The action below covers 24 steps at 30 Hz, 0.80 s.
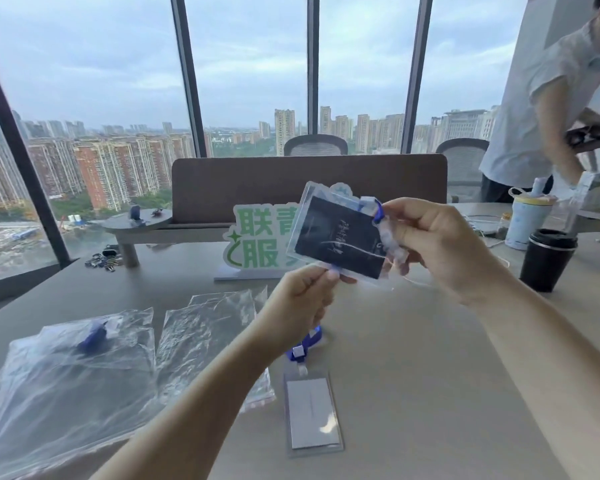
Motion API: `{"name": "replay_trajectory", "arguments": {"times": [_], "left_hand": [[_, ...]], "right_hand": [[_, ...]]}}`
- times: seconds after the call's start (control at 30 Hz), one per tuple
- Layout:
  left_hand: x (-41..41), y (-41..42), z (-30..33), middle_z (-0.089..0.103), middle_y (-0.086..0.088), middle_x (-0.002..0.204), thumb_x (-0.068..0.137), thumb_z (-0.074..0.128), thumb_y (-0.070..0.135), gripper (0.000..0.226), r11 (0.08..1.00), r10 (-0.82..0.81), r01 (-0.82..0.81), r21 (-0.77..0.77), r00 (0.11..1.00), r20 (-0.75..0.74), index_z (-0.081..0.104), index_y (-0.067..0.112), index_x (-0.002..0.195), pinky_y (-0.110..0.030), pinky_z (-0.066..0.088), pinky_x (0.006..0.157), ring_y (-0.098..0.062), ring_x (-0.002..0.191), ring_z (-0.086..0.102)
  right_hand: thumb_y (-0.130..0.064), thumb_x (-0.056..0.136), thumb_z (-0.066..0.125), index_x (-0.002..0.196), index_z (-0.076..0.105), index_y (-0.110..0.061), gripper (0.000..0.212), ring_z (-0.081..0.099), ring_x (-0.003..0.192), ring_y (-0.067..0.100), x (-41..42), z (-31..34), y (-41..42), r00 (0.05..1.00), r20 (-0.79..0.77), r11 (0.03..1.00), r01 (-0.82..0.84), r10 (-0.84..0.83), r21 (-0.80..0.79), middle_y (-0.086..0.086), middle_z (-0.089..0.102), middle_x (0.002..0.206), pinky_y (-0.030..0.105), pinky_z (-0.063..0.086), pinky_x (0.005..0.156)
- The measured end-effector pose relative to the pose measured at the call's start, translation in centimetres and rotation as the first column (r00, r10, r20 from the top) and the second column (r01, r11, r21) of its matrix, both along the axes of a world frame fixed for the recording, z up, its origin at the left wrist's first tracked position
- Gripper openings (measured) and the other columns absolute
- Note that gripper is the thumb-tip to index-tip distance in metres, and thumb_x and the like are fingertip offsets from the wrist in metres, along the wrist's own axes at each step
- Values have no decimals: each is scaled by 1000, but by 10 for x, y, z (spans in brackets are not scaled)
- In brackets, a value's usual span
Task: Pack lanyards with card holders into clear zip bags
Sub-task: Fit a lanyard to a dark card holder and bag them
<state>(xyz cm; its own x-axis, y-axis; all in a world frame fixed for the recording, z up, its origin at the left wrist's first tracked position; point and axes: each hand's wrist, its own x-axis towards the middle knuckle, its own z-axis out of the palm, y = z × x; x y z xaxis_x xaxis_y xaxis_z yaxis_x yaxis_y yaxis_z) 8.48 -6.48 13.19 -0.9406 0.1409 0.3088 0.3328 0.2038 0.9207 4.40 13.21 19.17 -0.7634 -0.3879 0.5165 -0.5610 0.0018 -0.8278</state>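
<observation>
Both hands hold one card holder [340, 237] up in the air above the table [430, 375], in front of the green sign [257, 242]. Its long axis runs from left to right and slopes a little down toward the right, and its dark face with thin white handwriting looks at the camera; the writing is too blurred to read. The left hand [300, 303] pinches the lower edge of this holder between thumb and fingertips. The right hand [440, 244] grips the right end, where a blue lanyard [378, 211] strap joins a clear clip. A second card holder [313, 414] lies flat on the table below the left forearm, with its long axis pointing away from the camera and its clip end on the far side, where a second blue lanyard [307, 344] is attached to it. Its card is plain grey. To the left lie clear zip bags: one bag with a blue item [90, 336] inside it, and a small pile of empty bags [208, 327] beside it; I cannot count the pile exactly. The sign shows large green Chinese characters, 联 and 服 readable, the others covered by the held holder. On the right stand one black cup [548, 259] with a lid and one pale bottle [529, 221], and another person [534, 98] stands at the far right.
</observation>
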Motion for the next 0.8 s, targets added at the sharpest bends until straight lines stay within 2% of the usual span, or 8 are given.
{"name": "replay_trajectory", "arguments": {"times": [0.13, 0.27, 0.33, 0.43, 0.5, 0.6, 0.67, 0.8], "left_hand": [[2, -3, -8, 40, 12, 57, 100, 41, 23, 25, 958, 19, -42, -283, 996, -82, 65, 20, 91, -19, 29, 46, -4, 45, 33], [0, -15, 9, 48, 5, 60, 97, 48, 24, 21, 896, 40, -118, -428, 982, -187, 63, 22, 82, -30, 39, 53, -11, 53, 40], [-6, -20, 20, 52, 4, 62, 95, 52, 25, 19, 894, 68, -163, -418, 970, -234, 61, 26, 78, -35, 46, 57, -15, 57, 45], [-17, -18, 30, 57, 5, 64, 92, 56, 24, 16, 895, 69, -179, -409, 961, -269, 61, 24, 77, -35, 50, 59, -9, 57, 50], [-26, -17, 29, 53, 12, 58, 92, 57, 20, 18, 936, 53, -124, -330, 975, -214, 60, 23, 75, -26, 50, 55, -2, 51, 47], [-34, -16, 21, 52, 9, 61, 93, 55, 12, 23, 994, -18, 2, -113, 990, -138, 62, 21, 73, -24, 43, 58, -8, 56, 46], [-38, -17, 14, 59, 5, 65, 93, 50, 6, 34, 999, -35, 35, -2, 995, -88, 66, 24, 69, -26, 47, 63, -13, 62, 53], [-38, -11, -3, 39, 9, 53, 100, 40, 11, 37, 989, -80, 78, 125, 997, 13, 65, 19, 74, -26, 44, 56, -10, 46, 37]], "right_hand": [[-15, 95, 57, 92, 70, -27, 18, 64, 53, 15, -6, 3, -6, 836, -357, 841, 504, -417, 196, -13, 66, 62, 26, 47, 53], [-32, 94, 55, 101, 70, -36, 17, 63, 76, 28, -4, 4, -1, 694, -615, 509, 708, -375, 489, -4, 71, 77, 38, 52, 69], [-32, 95, 53, 100, 70, -42, 20, 63, 76, 23, 0, 9, 2, 765, -574, 415, 643, -294, 644, -7, 70, 77, 35, 50, 68], [-21, 96, 55, 97, 74, -35, 23, 65, 60, 18, 2, 14, 6, 981, -158, 543, 194, -113, 817, -9, 68, 68, 26, 49, 61], [-13, 98, 55, 100, 76, -25, 25, 59, 57, 16, -4, 12, 9, 998, 68, 682, -59, 14, 729, -7, 65, 65, 22, 43, 55], [-4, 94, 58, 98, 76, -18, 23, 54, 53, 11, -15, 2, 12, 985, 139, 837, -160, 101, 523, -5, 63, 61, 25, 41, 51], [-4, 86, 59, 93, 76, -14, 21, 49, 47, 11, -18, -8, 11, 933, 298, 938, -271, 201, 216, -1, 60, 56, 23, 43, 46], [-11, 83, 59, 94, 72, -13, 17, 56, 40, 13, -22, -19, -2, 865, 421, 931, -127, 273, -343, 5, 57, 56, 20, 41, 37]]}}
